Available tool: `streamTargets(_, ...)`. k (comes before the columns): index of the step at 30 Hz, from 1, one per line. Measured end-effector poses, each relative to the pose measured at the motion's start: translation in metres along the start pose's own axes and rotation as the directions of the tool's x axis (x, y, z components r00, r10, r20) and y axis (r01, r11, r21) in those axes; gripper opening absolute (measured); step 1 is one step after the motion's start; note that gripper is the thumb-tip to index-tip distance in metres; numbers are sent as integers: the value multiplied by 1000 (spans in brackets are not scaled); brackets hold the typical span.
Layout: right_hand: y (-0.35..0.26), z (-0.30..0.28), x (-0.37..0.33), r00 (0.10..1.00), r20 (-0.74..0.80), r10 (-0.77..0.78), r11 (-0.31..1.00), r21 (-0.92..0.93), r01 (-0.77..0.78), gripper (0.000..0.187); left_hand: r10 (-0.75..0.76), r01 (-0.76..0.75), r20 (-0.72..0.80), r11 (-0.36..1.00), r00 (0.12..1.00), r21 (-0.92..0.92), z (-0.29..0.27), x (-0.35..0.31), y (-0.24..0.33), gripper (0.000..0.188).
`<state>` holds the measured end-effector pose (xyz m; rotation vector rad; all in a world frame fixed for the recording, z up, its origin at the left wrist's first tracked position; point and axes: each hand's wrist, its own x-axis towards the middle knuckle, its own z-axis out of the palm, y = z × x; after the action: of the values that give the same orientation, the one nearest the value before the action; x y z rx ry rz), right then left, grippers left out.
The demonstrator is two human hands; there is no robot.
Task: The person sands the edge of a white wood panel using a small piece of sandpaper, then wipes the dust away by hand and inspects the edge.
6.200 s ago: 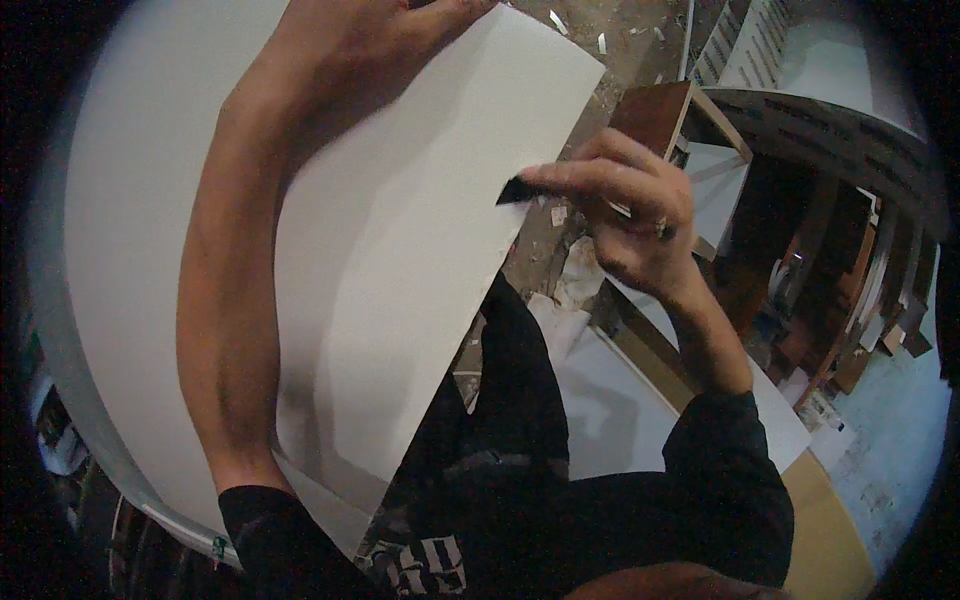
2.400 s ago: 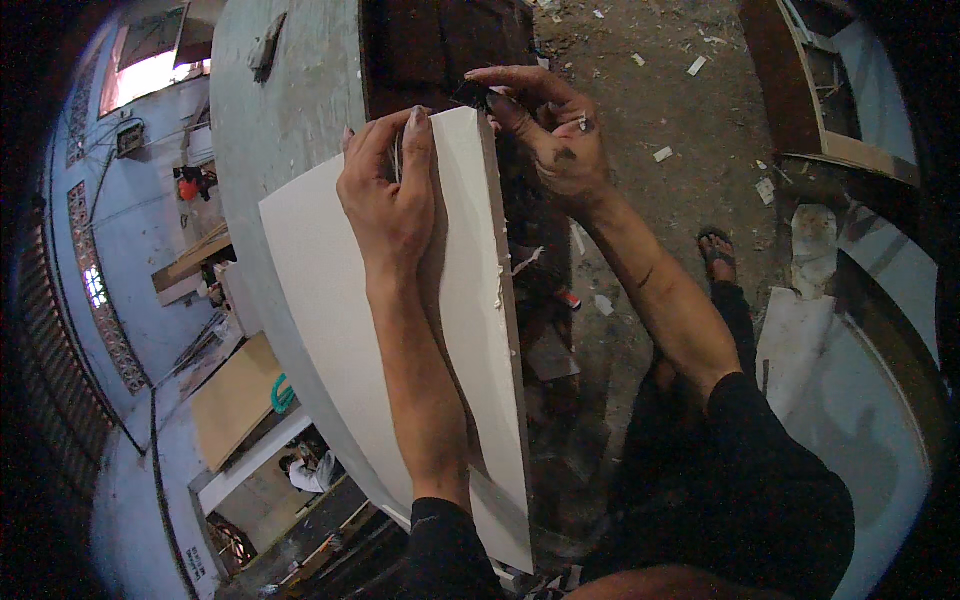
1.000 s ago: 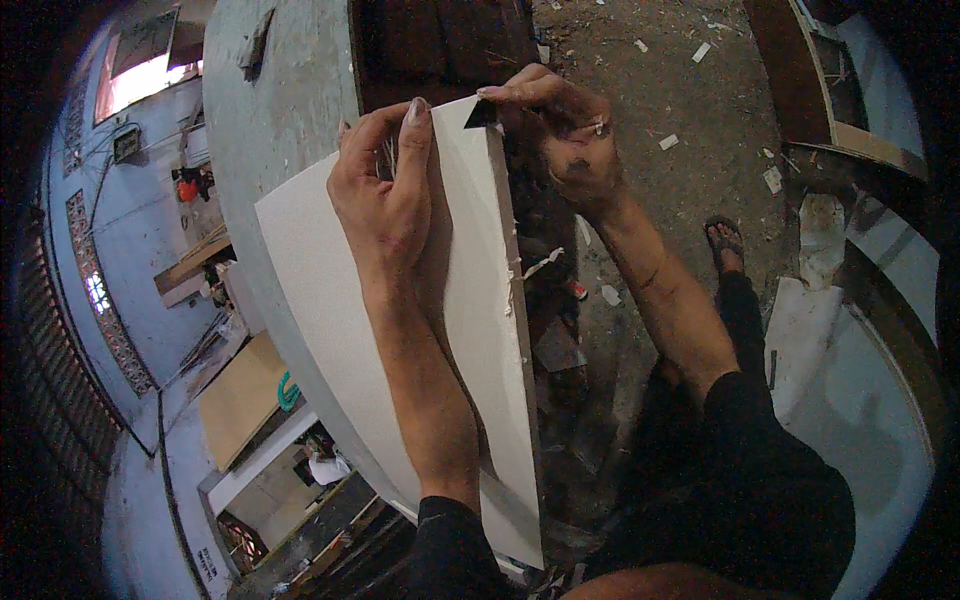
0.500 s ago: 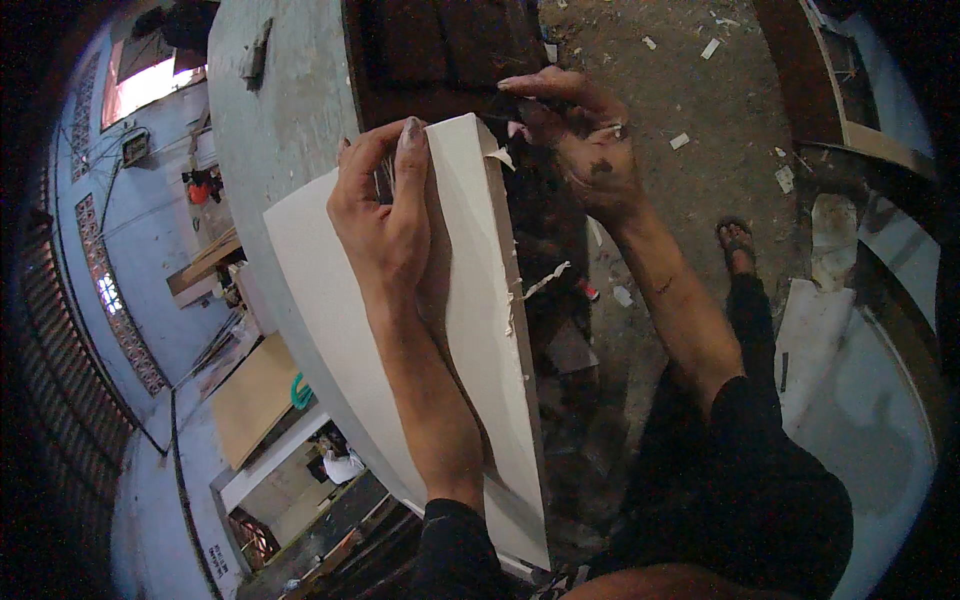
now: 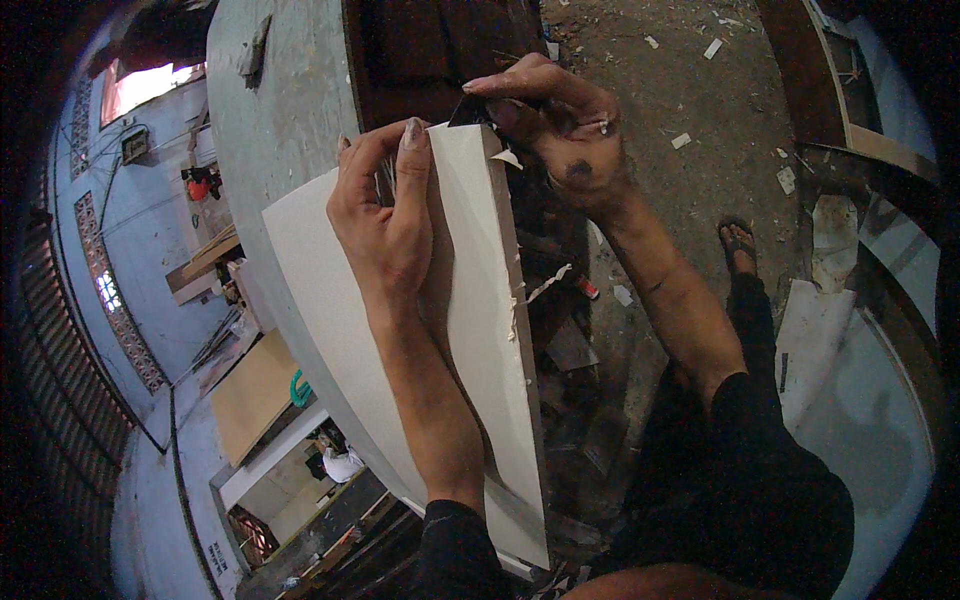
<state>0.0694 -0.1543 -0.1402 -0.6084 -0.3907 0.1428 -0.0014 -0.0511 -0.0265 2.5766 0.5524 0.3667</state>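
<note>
A white panel [image 5: 325, 255] with a raised strip along its right side lies in front of me; thin white peelings hang from that strip's edge [image 5: 512, 300]. My left hand [image 5: 385, 205] presses on the panel near its far end, fingers curled and thumb stretched forward. At the far right corner, my right hand [image 5: 565, 130] pinches a thin dark blade-like piece [image 5: 466, 110] between thumb and fingers. Its tip meets the strip's far end. The rest of that piece is hidden by the hand. A loose white curl [image 5: 508, 158] sticks out just below the corner.
Under the panel is a worn grey-green tabletop [image 5: 285, 110]. A dark brown wooden piece [image 5: 430, 60] stands beyond it. Scraps litter the concrete floor [image 5: 670, 90] to the right, where a sandalled foot [image 5: 738, 245] shows. Boards [image 5: 255, 395] lean at the left.
My right hand has moved left, bringing the dark blade onto the panel's far corner. My left hand and the panel stay in place.
</note>
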Motion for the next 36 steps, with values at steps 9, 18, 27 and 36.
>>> streamTargets(9,6,-6,-3,999,33,6,998,64,-8,28,-11,11,-6,1000,1000,11,2,1,2,25)
streamTargets(18,3,-13,-22,997,-7,78,973,220,-74,22,-27,27,1,1000,1000,-14,0,0,-1,24)
streamTargets(27,-4,-9,-4,997,19,69,996,-62,-68,16,-33,33,13,999,999,-9,1,1,3,24)
streamTargets(36,2,3,-11,997,-76,20,996,85,-13,11,-45,45,12,999,999,-21,0,1,4,23)
